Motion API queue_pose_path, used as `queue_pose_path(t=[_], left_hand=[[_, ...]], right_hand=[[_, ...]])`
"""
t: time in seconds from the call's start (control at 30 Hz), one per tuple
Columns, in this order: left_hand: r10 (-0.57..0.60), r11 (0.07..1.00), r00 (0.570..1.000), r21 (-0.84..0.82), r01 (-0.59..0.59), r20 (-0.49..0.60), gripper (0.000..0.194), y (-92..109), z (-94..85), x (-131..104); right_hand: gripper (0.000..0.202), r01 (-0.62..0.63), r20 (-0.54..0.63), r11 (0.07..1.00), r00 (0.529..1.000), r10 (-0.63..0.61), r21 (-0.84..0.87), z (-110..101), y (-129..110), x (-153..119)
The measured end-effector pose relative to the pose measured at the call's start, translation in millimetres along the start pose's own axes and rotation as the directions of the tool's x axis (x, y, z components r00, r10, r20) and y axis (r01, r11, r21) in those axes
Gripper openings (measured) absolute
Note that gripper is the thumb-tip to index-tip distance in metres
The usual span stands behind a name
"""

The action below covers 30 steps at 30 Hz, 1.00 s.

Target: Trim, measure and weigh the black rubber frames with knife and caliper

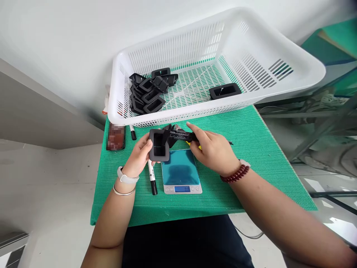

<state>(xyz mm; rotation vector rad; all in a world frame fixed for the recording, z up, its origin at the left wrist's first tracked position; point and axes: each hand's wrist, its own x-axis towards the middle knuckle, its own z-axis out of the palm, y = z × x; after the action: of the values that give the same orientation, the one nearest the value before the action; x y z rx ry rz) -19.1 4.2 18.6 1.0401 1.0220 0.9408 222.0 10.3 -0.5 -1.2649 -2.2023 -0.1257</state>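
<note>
My left hand (141, 154) grips a black rectangular frame-like part (160, 157) by its left side, thumb on the front rim. In my right hand (209, 149) is a black caliper (180, 135), its index finger stretched out above the tool. The caliper's jaws meet the right side of the black part; whether they clamp its wall or only touch it, I cannot tell. Just below both hands lies a digital scale (182, 169) with a blue-green plate and a small lit display. A white marker with a black cap (152, 178) lies left of the scale.
A large white plastic basket (195, 109) stands at the back. Several similar black parts (149, 91) are heaped at its left, and one black part (225, 91) lies apart. A phone (115, 137) and another marker (132, 133) lie on the green mat (223, 197) at left.
</note>
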Motion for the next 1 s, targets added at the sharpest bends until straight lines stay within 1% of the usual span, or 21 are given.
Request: queue_pose_path(t=[0.13, 0.2, 0.37, 0.47, 0.6, 0.67, 0.83, 1.0], left_hand=[[0.001, 1.000, 1.000, 0.000, -0.001, -0.006, 0.048, -0.8, -0.4, -0.2], [0.002, 1.000, 1.000, -0.004, -0.002, -0.005, 0.047, -0.2, -0.1, -0.4], [0.007, 1.000, 1.000, -0.030, -0.007, -0.007, 0.043, 1.9, 0.9, -0.4], [-0.002, 0.998, 0.999, -0.059, 0.000, -0.032, 0.043, 1.9, 0.9, 0.0], [-0.017, 0.995, 0.998, -0.098, 0.010, -0.067, 0.049, 0.0, -0.3, 0.5], [-0.028, 0.995, 0.997, -0.097, 0.021, -0.071, 0.052, -0.9, -1.0, 0.4], [-0.051, 0.993, 0.998, -0.110, 0.046, -0.046, 0.055, -1.8, -2.1, 0.1], [-0.057, 0.990, 0.998, -0.128, 0.052, -0.035, 0.055, -2.4, -2.1, 0.7]], right_hand=[[0.048, 0.000, 0.035, 1.000, 0.999, -0.001, 0.010, -1.0, 2.0, 2.3], [0.046, -0.022, 0.044, 1.000, 0.999, 0.021, 0.020, -1.7, 3.0, 2.3], [0.027, -0.124, 0.017, 0.988, 0.992, 0.123, 0.097, -3.9, 2.7, 0.1], [0.023, -0.121, 0.010, 0.988, 0.993, 0.120, 0.094, -4.6, 1.7, 0.1], [0.029, -0.058, -0.017, 0.995, 0.998, 0.059, 0.080, -6.1, 1.3, 1.8], [0.034, -0.050, -0.028, 0.997, 0.998, 0.052, 0.057, -7.2, 1.3, 2.3], [0.038, -0.058, -0.052, 0.998, 0.997, 0.060, 0.033, -8.1, 0.9, 1.6], [0.038, -0.108, -0.046, 0.993, 0.993, 0.111, 0.055, -8.3, -0.3, 1.0]])
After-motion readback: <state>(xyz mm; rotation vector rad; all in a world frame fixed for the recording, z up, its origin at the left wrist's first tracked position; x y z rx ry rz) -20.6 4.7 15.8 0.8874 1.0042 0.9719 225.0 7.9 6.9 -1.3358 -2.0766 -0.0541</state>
